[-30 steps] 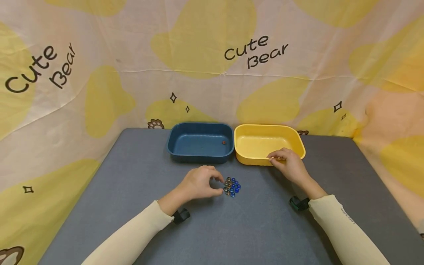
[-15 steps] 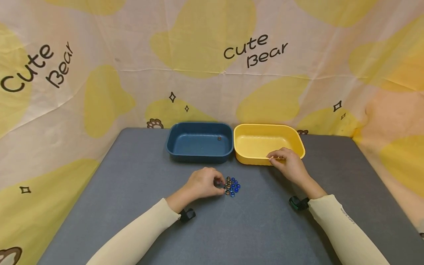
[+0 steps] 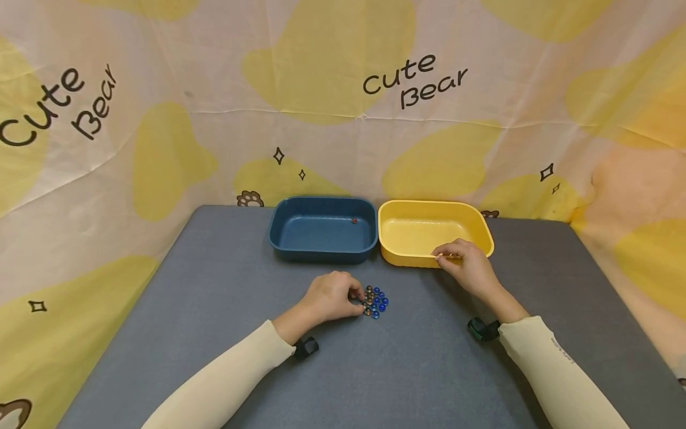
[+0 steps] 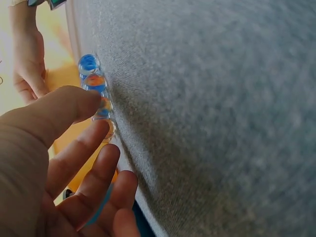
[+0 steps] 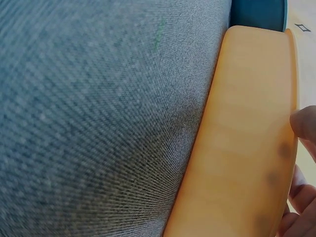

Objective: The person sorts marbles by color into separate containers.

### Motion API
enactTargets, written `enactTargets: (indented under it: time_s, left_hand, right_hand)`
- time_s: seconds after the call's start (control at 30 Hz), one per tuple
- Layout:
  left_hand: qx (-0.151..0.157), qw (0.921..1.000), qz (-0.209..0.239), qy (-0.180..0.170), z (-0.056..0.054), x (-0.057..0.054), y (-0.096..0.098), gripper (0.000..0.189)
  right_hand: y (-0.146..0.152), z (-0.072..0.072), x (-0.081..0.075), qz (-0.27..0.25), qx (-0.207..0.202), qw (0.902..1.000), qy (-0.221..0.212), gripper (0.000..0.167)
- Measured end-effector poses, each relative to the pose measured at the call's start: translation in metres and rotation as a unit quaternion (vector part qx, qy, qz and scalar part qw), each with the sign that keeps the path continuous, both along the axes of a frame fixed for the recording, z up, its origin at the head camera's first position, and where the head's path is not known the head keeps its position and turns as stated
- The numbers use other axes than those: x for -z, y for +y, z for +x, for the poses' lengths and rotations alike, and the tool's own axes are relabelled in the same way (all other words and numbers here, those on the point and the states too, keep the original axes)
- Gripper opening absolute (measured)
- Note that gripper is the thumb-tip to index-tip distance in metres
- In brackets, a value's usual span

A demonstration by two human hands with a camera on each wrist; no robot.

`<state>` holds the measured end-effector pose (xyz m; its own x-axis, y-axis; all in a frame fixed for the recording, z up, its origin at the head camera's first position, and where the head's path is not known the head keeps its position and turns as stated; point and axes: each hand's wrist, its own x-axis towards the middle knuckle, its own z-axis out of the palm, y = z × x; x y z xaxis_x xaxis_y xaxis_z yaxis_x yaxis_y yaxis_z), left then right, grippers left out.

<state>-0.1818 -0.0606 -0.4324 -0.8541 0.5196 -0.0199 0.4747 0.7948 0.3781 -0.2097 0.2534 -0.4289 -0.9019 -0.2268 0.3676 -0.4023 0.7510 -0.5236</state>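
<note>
Beside a small cluster of glass marbles (image 3: 376, 301), my left hand (image 3: 329, 297) has its thumb and index finger curled around a marble (image 4: 104, 107) at the cluster's left edge. The fingertips partly hide that marble; its other fingers are spread. The marbles are blue on the right side and amber or clear on the left. My right hand (image 3: 471, 271) grips the front rim of a yellow tray (image 3: 396, 260), thumb outside and fingers inside. In the right wrist view, dark finger shadows show through the tray's wall (image 5: 247, 123).
Left of the yellow tray, and up against it, stands a dark blue tray (image 3: 300, 257) with one reddish marble (image 3: 354, 221) inside. Both trays stand near the back edge of the grey table (image 3: 396, 369). A printed cloth (image 3: 321, 71) hangs behind.
My left hand has moved slightly right onto the marbles, and its thumb and index finger have drawn closer together. The reddish marble has rolled backward and left. My right hand stays put.
</note>
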Motion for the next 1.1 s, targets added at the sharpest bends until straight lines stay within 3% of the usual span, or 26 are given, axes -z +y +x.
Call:
enactTargets:
  time_s: [0.7, 1.1]
  left_hand:
    - [0.006, 1.0000, 0.004, 0.006, 0.004, -0.002, -0.001, 0.008]
    - [-0.003, 0.9990, 0.013, 0.043, 0.003, -0.024, -0.010, 0.006]
  right_hand:
    - [-0.002, 0.002, -0.001, -0.005, -0.002, 1.0000, 0.006, 0.009]
    - [-0.001, 0.002, -0.002, -0.004, -0.004, 1.0000, 0.005, 0.009]
